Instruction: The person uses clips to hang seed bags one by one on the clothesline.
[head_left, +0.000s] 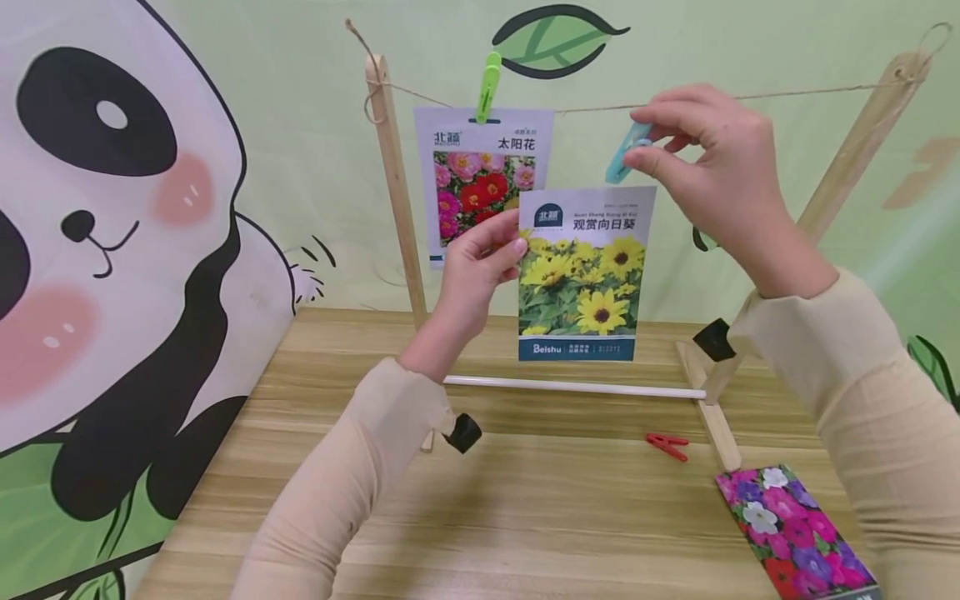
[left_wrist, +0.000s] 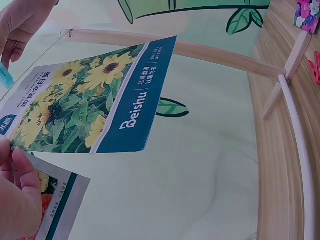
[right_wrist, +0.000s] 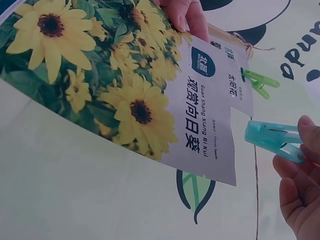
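Note:
My left hand (head_left: 480, 271) pinches the left edge of a sunflower seed packet (head_left: 581, 275), which hangs upright just below the twine (head_left: 795, 92). Above the packet's top edge, my right hand (head_left: 712, 158) pinches a light blue clothespin (head_left: 626, 152) by its handle ends. In the right wrist view the blue clothespin (right_wrist: 272, 137) is apart from the packet (right_wrist: 145, 95). Behind and to the left, a second seed packet (head_left: 487, 137) with red and pink flowers hangs from the twine by a green clothespin (head_left: 489, 87). My left hand covers part of its lower right.
Wooden posts (head_left: 397, 192) hold the twine at both ends, with a white rod (head_left: 577, 386) low between them. On the wooden table (head_left: 525, 517) lie a red clothespin (head_left: 667, 446) and a petunia-like flower packet (head_left: 798, 533), at the right. A panda-printed backdrop (head_left: 322, 167) stands behind.

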